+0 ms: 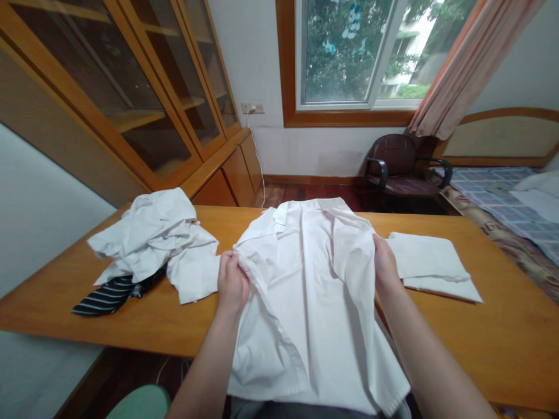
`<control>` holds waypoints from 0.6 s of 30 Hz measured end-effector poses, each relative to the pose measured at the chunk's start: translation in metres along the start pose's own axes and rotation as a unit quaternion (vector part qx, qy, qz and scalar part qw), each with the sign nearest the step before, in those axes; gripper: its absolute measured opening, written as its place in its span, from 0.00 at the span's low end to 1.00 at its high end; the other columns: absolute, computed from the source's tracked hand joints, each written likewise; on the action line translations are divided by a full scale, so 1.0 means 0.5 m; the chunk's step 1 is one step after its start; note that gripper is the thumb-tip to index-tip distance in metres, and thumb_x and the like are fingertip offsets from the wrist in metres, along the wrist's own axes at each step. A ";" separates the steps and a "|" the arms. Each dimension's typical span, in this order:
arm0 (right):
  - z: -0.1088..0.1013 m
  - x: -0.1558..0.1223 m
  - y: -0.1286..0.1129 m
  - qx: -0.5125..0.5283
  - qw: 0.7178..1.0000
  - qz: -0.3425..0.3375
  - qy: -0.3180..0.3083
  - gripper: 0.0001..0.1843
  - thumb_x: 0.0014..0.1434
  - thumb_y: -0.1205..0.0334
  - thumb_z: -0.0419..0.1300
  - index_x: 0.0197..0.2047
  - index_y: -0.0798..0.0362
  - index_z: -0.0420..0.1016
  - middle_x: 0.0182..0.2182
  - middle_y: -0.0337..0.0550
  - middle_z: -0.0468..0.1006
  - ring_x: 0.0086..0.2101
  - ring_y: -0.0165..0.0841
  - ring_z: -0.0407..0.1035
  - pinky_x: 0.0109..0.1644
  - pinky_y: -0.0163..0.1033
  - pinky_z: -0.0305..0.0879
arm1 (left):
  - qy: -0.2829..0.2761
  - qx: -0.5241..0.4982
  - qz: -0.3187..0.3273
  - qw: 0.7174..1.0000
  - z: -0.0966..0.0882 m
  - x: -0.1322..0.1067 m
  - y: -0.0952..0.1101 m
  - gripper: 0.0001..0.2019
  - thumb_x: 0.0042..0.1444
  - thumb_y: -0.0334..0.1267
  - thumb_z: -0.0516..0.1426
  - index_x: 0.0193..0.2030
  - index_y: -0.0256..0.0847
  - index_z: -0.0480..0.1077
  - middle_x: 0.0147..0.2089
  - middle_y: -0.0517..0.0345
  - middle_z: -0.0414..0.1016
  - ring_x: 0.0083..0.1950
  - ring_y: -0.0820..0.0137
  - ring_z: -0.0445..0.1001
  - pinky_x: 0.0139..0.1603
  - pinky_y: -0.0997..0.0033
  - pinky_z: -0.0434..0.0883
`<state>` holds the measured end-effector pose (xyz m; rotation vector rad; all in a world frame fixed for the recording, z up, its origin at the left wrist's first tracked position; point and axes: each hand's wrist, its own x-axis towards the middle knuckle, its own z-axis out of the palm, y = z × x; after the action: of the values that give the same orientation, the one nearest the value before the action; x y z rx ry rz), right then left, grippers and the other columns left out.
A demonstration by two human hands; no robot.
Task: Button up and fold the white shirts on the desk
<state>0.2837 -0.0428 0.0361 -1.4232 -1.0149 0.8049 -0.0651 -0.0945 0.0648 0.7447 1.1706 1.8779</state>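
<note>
A white collared shirt point(323, 302) is spread open in front of me, its collar toward the far edge of the table and its hem hanging over the near edge. My left hand point(233, 282) is closed on the shirt's left side, at about chest height of the garment. On the opposite side my right hand point(385, 262) grips the other edge, with its fingertips partly hidden by the cloth. The fabric between both hands is loosely stretched, with a long crease down its middle.
On the wooden table point(515, 337), a crumpled white pile of clothes point(152, 233) lies left, above a striped black tie point(107, 295). Folded white clothes point(430, 262) lie right. A green stool point(140, 402) stands below. Beyond are a cabinet point(209, 157), an armchair point(395, 157) and a bed point(502, 186).
</note>
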 end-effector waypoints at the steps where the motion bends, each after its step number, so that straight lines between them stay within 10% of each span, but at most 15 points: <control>1: 0.013 -0.014 -0.008 0.039 0.999 0.028 -0.007 0.22 0.59 0.41 0.53 0.41 0.52 0.71 0.41 0.44 0.79 0.43 0.39 0.72 0.45 0.40 0.69 | -0.034 0.018 -0.001 0.999 0.011 -0.008 0.000 0.10 0.55 0.43 0.58 0.32 0.42 0.61 0.29 0.66 0.66 0.32 0.75 0.68 0.37 0.77 0.68; 7: 0.139 -0.102 -0.065 0.115 0.970 0.111 -0.182 0.23 0.57 0.36 0.59 0.42 0.47 0.76 0.41 0.44 0.81 0.45 0.42 0.73 0.47 0.43 0.71 | -0.285 0.192 0.050 0.938 0.111 -0.066 -0.005 0.11 0.62 0.47 0.56 0.38 0.41 0.68 0.50 0.51 0.74 0.52 0.65 0.73 0.54 0.68 0.69; 11: 0.181 -0.136 -0.081 0.250 0.881 0.223 -0.333 0.31 0.56 0.30 0.56 0.37 0.52 0.75 0.32 0.45 0.80 0.39 0.41 0.75 0.42 0.44 0.71 | -0.434 0.246 0.087 0.862 0.153 -0.096 -0.012 0.10 0.65 0.44 0.54 0.37 0.41 0.70 0.51 0.48 0.74 0.54 0.63 0.73 0.56 0.65 0.69; 18: 0.180 -0.118 -0.106 0.256 0.885 0.209 -0.327 0.15 0.44 0.59 0.73 0.33 0.53 0.73 0.25 0.35 0.77 0.25 0.30 0.70 0.30 0.33 0.65 | -0.478 0.312 0.176 0.802 0.102 -0.113 0.002 0.12 0.68 0.39 0.50 0.46 0.43 0.75 0.52 0.50 0.77 0.56 0.63 0.74 0.60 0.60 0.69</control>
<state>0.1718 -0.0628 0.0742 -0.9126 -0.8789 1.8117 0.0046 -0.1200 0.0820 2.0881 0.9524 0.9979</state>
